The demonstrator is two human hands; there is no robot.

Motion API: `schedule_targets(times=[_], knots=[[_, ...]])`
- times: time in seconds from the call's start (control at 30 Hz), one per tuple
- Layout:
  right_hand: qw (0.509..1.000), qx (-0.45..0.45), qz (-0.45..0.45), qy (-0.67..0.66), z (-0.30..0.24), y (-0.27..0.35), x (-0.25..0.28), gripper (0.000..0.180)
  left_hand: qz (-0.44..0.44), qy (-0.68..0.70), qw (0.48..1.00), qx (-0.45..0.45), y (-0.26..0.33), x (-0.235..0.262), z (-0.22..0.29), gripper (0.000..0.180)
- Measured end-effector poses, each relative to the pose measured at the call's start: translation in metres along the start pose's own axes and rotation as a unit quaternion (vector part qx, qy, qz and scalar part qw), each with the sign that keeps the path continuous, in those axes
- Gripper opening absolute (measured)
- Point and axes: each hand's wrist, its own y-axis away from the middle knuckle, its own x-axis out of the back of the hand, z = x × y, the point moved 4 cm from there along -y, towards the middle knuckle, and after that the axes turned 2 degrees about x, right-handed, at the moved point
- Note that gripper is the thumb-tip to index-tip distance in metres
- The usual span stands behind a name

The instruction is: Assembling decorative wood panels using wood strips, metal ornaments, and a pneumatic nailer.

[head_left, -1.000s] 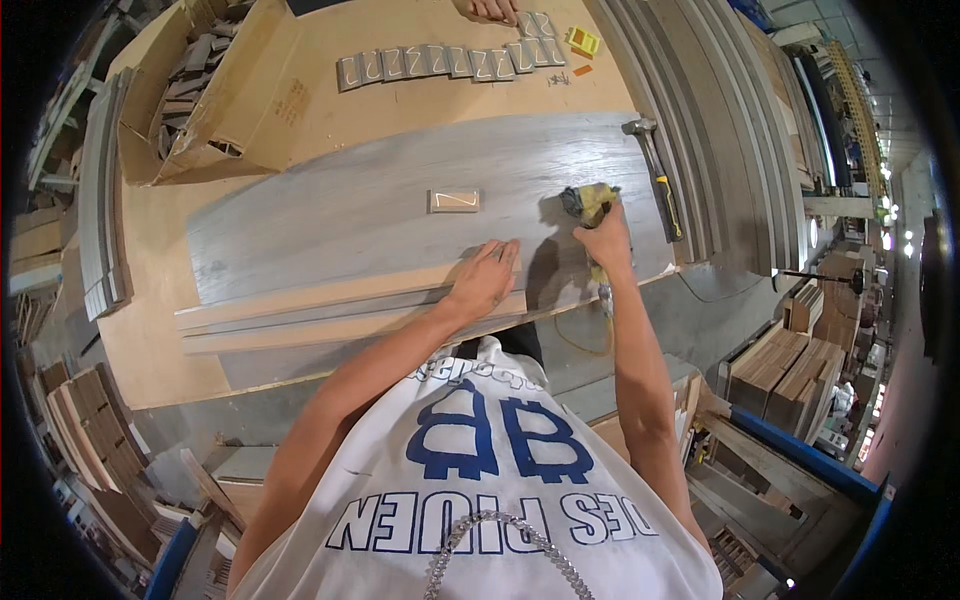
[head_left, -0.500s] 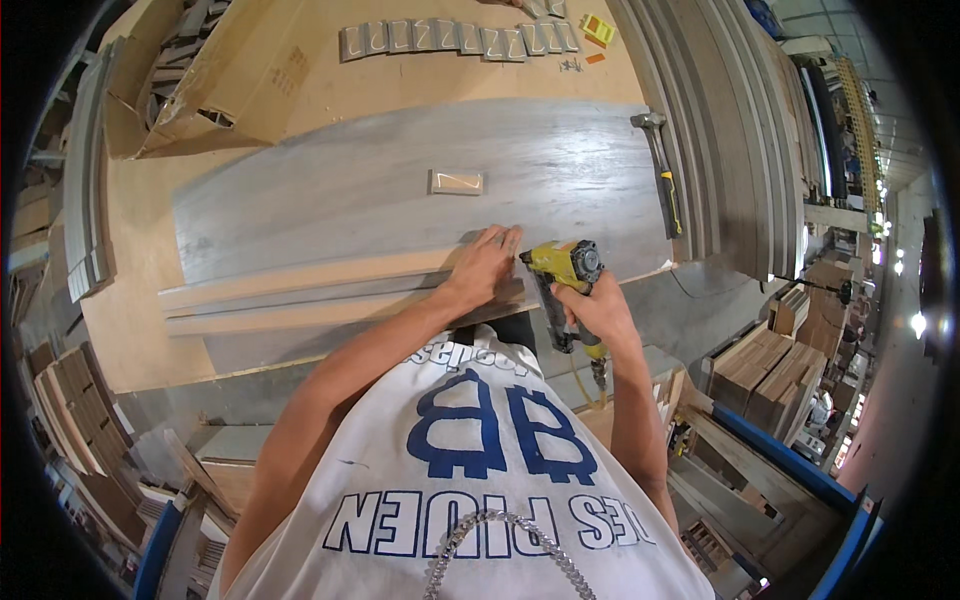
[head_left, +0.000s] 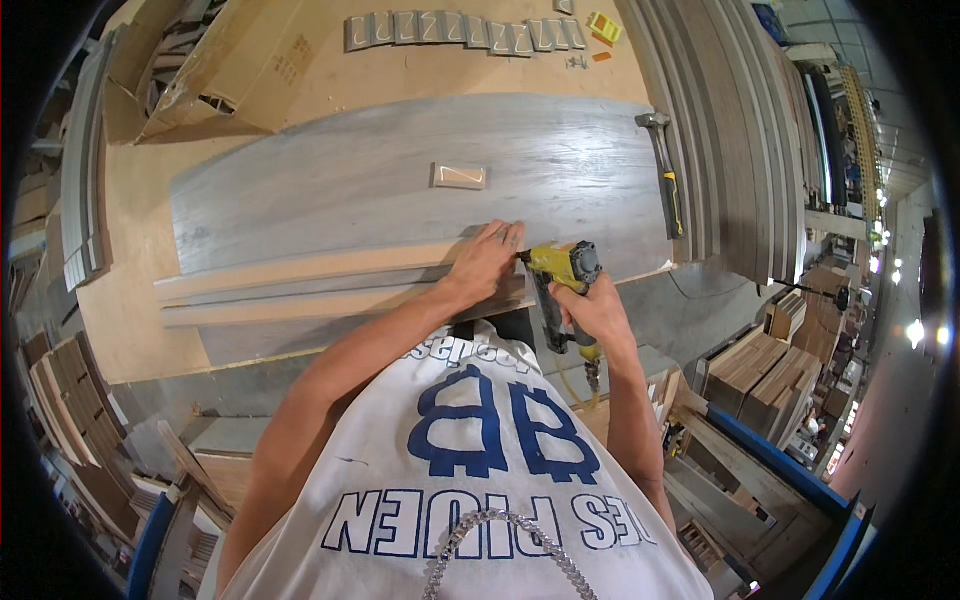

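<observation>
Your one grey panel [head_left: 340, 180] lies flat on the wood-toned counter [head_left: 130, 335]. Your right hand [head_left: 588, 298] keeps its grip wrapped around the handle of one yellow-and-black nail gun [head_left: 563, 262], above the panel's near edge, toward its right end. Your left hand [head_left: 487, 262] lies over the right end of the long strips [head_left: 330, 258] along the panel's near side; its fingers reach forward, but its thumb is hidden, so you cannot tell whether that grip pinches them. Two pale strip faces show with a grey band between; the exact number of pieces is unclear. The gun's nose sits just beside your left fingertips. One small block [head_left: 459, 176] with a pale wavy line rests near the panel's middle. Beyond the panel's far edge, about eleven similar blocks form a row [head_left: 453, 28], and one more block [head_left: 563, 5] is cut off by the view. Also beyond the panel, toward its right, are one yellow box [head_left: 605, 29], one orange piece [head_left: 601, 57] and a few small metal bits [head_left: 577, 63], too small to count. One hammer [head_left: 670, 185] lies along the panel's right end; one cardboard box [head_left: 235, 75] stands beyond its far-left side.
</observation>
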Motion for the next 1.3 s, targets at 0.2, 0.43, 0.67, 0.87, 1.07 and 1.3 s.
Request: schedule_targets(times=[0.2, 0.43, 0.67, 0.87, 1.07, 1.3], knots=[[1.000, -0.003, 0.018, 0.009, -0.008, 0.005, -0.004, 0.032, -0.004, 0.009, 1.000, 0.001, 0.000, -0.001, 0.000, 0.065], [0.999, -0.008, 0.031, 0.022, -0.002, -0.003, -0.008, 0.034, -0.006, 0.015, 0.999, 0.028, 0.002, -0.003, -0.009, 0.066], [0.999, -0.009, 0.041, 0.016, -0.015, -0.004, -0.009, 0.031, 0.020, 0.030, 0.999, 0.013, 0.004, -0.001, -0.004, 0.074], [0.998, 0.006, 0.060, 0.011, -0.027, 0.000, -0.010, 0.033, 0.012, 0.034, 0.999, 0.008, 0.003, 0.000, -0.002, 0.076], [0.996, 0.013, 0.053, 0.071, -0.026, -0.004, -0.010, 0.034, 0.001, -0.020, 0.999, 0.049, -0.001, -0.006, -0.003, 0.078], [0.996, -0.014, 0.085, 0.023, 0.004, 0.007, -0.003, 0.035, -0.017, -0.067, 0.997, 0.044, 0.016, 0.023, -0.007, 0.073]])
